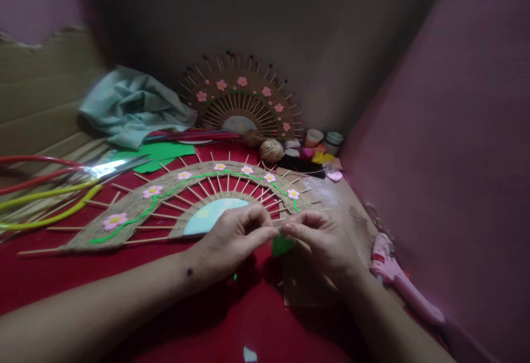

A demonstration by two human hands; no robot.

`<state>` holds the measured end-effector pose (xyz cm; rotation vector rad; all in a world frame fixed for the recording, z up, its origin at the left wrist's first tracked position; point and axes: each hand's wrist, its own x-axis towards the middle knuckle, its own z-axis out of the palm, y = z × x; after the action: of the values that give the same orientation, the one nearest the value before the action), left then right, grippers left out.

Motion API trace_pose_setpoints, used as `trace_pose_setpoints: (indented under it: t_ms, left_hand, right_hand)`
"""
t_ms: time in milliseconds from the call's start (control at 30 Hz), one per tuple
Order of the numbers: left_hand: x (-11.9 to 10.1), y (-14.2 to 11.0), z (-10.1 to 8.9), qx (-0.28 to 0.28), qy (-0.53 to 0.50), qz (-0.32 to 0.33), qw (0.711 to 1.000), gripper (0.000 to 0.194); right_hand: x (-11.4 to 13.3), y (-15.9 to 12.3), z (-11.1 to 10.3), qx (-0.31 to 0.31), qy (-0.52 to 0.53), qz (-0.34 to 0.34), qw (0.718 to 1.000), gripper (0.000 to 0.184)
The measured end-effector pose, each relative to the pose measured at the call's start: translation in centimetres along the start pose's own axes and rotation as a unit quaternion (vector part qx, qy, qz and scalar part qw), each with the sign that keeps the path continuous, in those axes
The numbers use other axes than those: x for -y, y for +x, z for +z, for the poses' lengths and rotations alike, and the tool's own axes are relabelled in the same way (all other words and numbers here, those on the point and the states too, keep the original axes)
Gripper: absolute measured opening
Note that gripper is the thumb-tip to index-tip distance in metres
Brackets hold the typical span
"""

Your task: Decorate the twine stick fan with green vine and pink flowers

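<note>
My left hand [238, 233] and my right hand [325, 239] meet fingertip to fingertip above the red table. Both are closed in a pinch; whatever small thing lies between the fingers is hidden. Just beneath them shows a green piece [282, 246], and I cannot tell whether it is held or lies below. Behind the hands spreads a half-round fan of sticks woven with twine [136, 214]. Pink flowers [115, 220] and a wavy green strip [136, 222] decorate its band, and a pale blue half disc [217, 212] fills its centre.
A second flowered fan [242, 95] leans on the back wall. Red-and-yellow-handled scissors [105, 170] are at left, near green sheets [165, 153] and a pale cloth [136, 103]. A twine ball [271, 151] and small pots [332, 141] stand behind; a pink glue gun [403, 280] lies right.
</note>
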<state>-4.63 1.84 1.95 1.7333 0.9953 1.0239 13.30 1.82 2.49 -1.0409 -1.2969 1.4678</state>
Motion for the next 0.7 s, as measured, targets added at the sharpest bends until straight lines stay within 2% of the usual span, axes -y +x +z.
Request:
trace_pose_setpoints:
  t_ms: [133, 267, 367, 467, 533, 567, 633, 700]
  left_hand:
    - [-0.4, 0.1, -0.1, 0.019, -0.012, -0.017, 1.000, 0.022]
    - [0.2, -0.2, -0.1, 0.023, 0.032, 0.026, 0.999, 0.022]
    - [0.8, -0.3, 0.0, 0.021, 0.041, 0.047, 0.998, 0.023]
    - [1.1, -0.3, 0.2, 0.027, -0.021, -0.013, 0.999, 0.023]
    - [1.2, -0.4, 0.5, 0.040, -0.065, -0.058, 0.995, 0.025]
    - [1.2, -0.4, 0.6, 0.050, -0.066, -0.062, 0.995, 0.025]
    - [1.3, -0.6, 0.9, 0.073, -0.020, -0.020, 0.997, 0.022]
    - [1.5, -0.9, 1.2, 0.094, 0.056, 0.063, 0.992, 0.020]
  right_hand:
    - [0.0, 0.0, 0.1, 0.010, -0.010, 0.016, 1.000, 0.017]
    - [0.0, -0.1, 0.5, 0.046, -0.057, 0.013, 0.997, 0.018]
    - [0.2, -0.4, 0.8, 0.031, -0.083, -0.020, 0.996, 0.017]
    - [1.2, -0.3, 0.2, 0.020, -0.132, -0.045, 0.990, 0.019]
    - [2.8, 0.3, -1.0, -0.023, -0.196, -0.079, 0.977, 0.021]
    - [3.7, 1.0, -1.9, -0.073, -0.238, -0.104, 0.963, 0.022]
    - [5.6, 2.9, -4.1, -0.201, -0.344, -0.129, 0.908, 0.021]
    - [7.0, 5.6, -6.3, -0.254, -0.378, -0.119, 0.882, 0.021]
